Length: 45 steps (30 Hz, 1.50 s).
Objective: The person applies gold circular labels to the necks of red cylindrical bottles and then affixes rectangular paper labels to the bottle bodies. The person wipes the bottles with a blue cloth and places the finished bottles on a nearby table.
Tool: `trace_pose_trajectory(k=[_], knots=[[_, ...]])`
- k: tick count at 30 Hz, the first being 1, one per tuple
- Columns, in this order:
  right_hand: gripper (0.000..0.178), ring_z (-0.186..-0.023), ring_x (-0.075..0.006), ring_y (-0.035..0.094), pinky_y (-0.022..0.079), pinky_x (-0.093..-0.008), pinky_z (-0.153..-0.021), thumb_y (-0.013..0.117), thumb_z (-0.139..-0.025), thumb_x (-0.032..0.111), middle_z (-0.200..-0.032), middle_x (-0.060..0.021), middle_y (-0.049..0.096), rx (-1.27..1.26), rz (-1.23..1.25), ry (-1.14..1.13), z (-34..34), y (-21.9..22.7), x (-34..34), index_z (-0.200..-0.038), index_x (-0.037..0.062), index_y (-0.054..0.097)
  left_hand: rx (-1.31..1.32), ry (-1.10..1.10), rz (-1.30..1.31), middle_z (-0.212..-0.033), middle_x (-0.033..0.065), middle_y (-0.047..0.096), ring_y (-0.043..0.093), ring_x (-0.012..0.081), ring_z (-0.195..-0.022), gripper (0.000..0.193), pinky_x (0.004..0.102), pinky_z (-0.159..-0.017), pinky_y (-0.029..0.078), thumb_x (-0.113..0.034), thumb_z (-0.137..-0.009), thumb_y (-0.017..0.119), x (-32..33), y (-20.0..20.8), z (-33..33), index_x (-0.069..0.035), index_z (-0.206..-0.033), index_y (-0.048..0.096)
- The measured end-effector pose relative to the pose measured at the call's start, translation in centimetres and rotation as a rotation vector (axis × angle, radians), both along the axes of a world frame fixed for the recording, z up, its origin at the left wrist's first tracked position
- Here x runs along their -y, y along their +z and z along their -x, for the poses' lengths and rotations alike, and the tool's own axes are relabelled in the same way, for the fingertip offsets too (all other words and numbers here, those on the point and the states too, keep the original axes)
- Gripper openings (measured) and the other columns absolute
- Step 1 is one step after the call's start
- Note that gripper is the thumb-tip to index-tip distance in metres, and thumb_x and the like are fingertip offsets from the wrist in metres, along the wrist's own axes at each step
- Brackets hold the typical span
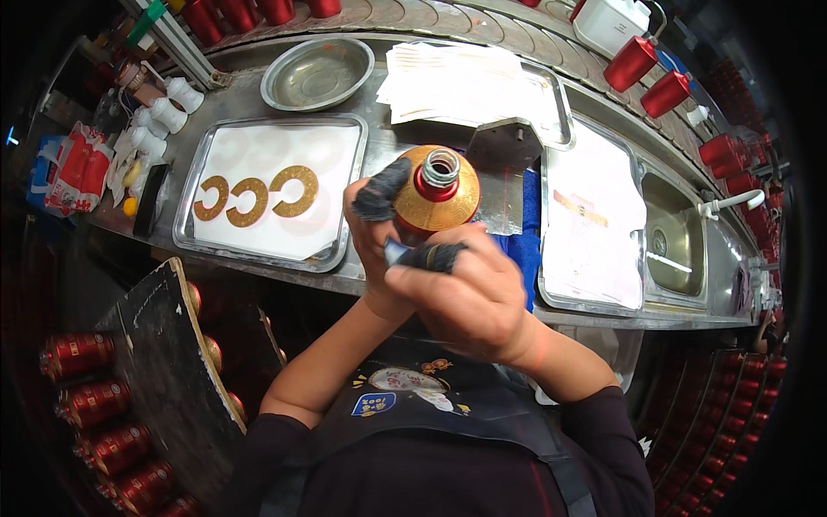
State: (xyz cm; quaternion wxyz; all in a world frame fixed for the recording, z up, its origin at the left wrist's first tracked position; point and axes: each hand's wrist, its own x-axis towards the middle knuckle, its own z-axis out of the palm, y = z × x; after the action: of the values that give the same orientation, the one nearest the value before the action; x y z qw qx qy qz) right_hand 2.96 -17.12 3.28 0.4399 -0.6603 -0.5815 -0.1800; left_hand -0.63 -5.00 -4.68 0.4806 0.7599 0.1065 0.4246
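A red bottle with a gold shoulder and a bare, silver-threaded neck stands at the counter's near edge in front of me. Around its left side closes my left hand, a black wrap on one digit lying against the gold shoulder. My right hand is at the bottle's near side, slightly blurred, its fingers curled and one digit in a black wrap. Whether anything lies in those curled fingers is hidden. To the left, three gold C-shaped labels lie on white paper in a metal tray.
A metal bowl and a stack of white sheets are behind. A metal block and blue cloth adjoin the bottle. Right are a paper-lined tray and a sink. Red bottles line the conveyor.
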Motion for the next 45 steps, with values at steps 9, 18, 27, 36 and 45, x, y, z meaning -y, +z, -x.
trace_pose_trajectory(k=[9, 18, 27, 36, 45], knots=[[0.035, -0.074, -0.0280, 0.065, 0.053, -0.0367, -0.067, 0.075, -0.067, -0.011, -0.086, -0.0100, 0.067, -0.169, -0.105, 0.065, -1.5, 0.4, 2.5, -0.099, 0.0037, 0.073, -0.021, 0.031, -0.220, -0.124, 0.0131, 0.043, 0.053, 0.0297, -0.113, 0.086, 0.0396, -0.094, 0.048, -0.026, -0.060, 0.099, -0.5, 0.8, 0.6, -0.008, -0.132, 0.054], [0.025, -0.079, -0.0221, 0.067, 0.053, -0.0309, -0.073, 0.077, -0.080, 0.003, -0.090, -0.0127, 0.068, -0.635, -0.096, -0.225, -3.7, -0.1, 1.8, -0.102, -0.0005, 0.068, -0.210, -0.241, 0.139, -0.121, 0.0107, 0.053, 0.061, 0.0259, -0.109, 0.080, 0.0374, -0.095, 0.052, -0.025, -0.058, 0.100, -2.7, 2.0, 1.4, -0.006, -0.124, 0.059], [0.024, -0.084, -0.0113, 0.060, 0.049, -0.0251, -0.077, 0.078, -0.086, 0.017, -0.091, -0.0048, 0.065, -0.755, 0.040, -0.156, -8.7, -0.8, 0.0, -0.102, 0.0016, 0.068, -0.204, -0.657, 0.254, -0.126, 0.0075, 0.060, 0.062, 0.0199, -0.119, 0.084, 0.0350, -0.103, 0.051, -0.010, -0.057, 0.098, -6.5, 3.9, 1.0, -0.005, -0.131, 0.059], [0.018, -0.081, -0.0134, 0.064, 0.052, -0.0269, -0.075, 0.074, -0.083, 0.007, -0.086, -0.0082, 0.068, -0.619, 0.035, -0.203, -8.9, 0.9, -1.7, -0.100, 0.0015, 0.068, -0.322, -0.961, 0.711, -0.146, 0.0092, 0.054, 0.053, 0.0227, -0.133, 0.106, 0.0398, -0.114, 0.042, -0.004, -0.055, 0.098, -8.7, 3.6, 0.7, -0.005, -0.147, 0.046], [0.022, -0.081, -0.0133, 0.064, 0.050, -0.0260, -0.074, 0.078, -0.086, 0.011, -0.091, -0.0077, 0.067, -0.633, 0.009, -0.164, -4.8, 1.1, 1.9, -0.101, -0.0003, 0.067, -0.350, -0.249, 0.166, -0.131, 0.0133, 0.057, 0.060, 0.0281, -0.122, 0.092, 0.0401, -0.103, 0.050, -0.024, -0.057, 0.101, -2.7, 3.1, 2.9, -0.004, -0.134, 0.054]])
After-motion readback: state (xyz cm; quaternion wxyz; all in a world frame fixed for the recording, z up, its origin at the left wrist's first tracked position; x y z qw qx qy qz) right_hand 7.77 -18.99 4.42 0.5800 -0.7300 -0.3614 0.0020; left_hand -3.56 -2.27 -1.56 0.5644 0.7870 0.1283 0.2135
